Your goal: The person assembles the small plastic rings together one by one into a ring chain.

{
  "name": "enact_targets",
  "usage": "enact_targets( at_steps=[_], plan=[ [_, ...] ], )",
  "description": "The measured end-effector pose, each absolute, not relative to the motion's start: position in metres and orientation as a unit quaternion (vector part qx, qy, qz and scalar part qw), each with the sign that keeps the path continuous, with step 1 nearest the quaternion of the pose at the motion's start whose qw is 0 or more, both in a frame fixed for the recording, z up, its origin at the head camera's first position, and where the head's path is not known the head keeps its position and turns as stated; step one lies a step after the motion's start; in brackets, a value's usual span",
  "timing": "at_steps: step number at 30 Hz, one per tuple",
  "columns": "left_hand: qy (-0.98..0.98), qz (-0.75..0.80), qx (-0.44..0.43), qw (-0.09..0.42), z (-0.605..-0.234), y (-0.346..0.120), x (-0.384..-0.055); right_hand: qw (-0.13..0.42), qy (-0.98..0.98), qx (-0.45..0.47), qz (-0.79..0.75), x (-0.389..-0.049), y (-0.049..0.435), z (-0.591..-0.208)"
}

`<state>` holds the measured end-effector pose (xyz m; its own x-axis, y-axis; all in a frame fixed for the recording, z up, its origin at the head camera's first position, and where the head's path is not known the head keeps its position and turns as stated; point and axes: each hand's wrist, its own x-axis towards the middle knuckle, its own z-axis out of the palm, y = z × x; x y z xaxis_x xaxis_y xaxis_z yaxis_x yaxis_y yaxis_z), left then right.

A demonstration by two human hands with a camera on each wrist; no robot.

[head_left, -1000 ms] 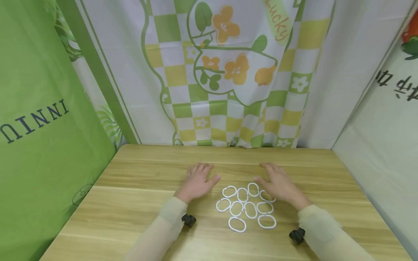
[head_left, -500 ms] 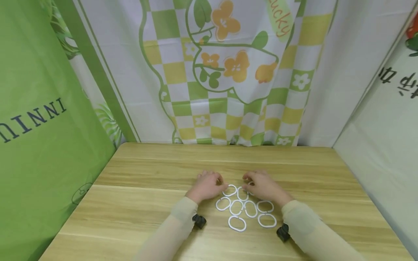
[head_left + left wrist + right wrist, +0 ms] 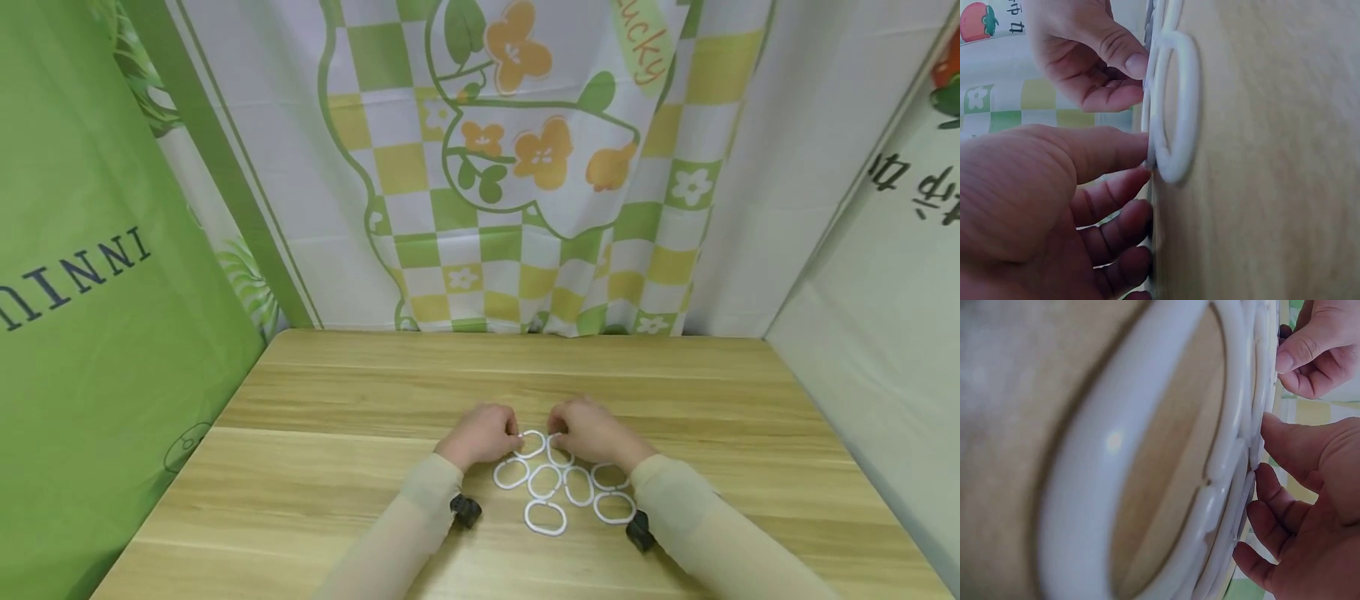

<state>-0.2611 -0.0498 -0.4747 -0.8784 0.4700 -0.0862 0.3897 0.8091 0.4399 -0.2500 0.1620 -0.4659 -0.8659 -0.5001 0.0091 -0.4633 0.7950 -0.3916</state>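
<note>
White oval plastic shower curtain rings, each with a small gap, lie grouped flat on the table. My left hand [image 3: 483, 433] pinches the edge of the far-left ring [image 3: 543, 442] between thumb and index finger. Close beside it, my right hand [image 3: 592, 432] pinches the neighbouring ring [image 3: 551, 456], thumb on the near side. In the left wrist view, a nearer ring [image 3: 1190, 106] stands out below both thumbs. Another ring [image 3: 1079, 487] fills the front of the right wrist view. The right hand and wrist hide rings at the back right of the group.
The wooden table [image 3: 337, 392] has more rings toward its front, the nearest one [image 3: 527, 515] lowest in the head view. A patterned curtain [image 3: 540, 275] hangs behind the table's far edge. Green cloth [image 3: 90, 375] hangs at the left, pale cloth [image 3: 885, 333] at the right.
Both hands have come inward from either side of the rings. Their spread fingers have closed to pinches on two far rings. The right hand now covers rings that showed earlier.
</note>
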Motion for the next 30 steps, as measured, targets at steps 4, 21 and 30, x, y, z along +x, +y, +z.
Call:
enact_targets(
  at_steps=[4, 21, 30],
  plan=[
    [0.946, 0.180, 0.256, 0.087, -0.472, -0.049, -0.258, 0.060, 0.952, -0.238, -0.180, -0.247, 0.159, -0.468],
    [0.901, 0.308, 0.284, 0.112, -0.460, -0.056, -0.259, 0.060, 0.925, -0.184, -0.326, -0.245, 0.184, -0.454],
    [0.901, 0.305, 0.299, 0.072, -0.458, -0.050, -0.258, 0.002, 0.921, -0.156, -0.357, -0.240, 0.185, -0.448]
  ],
)
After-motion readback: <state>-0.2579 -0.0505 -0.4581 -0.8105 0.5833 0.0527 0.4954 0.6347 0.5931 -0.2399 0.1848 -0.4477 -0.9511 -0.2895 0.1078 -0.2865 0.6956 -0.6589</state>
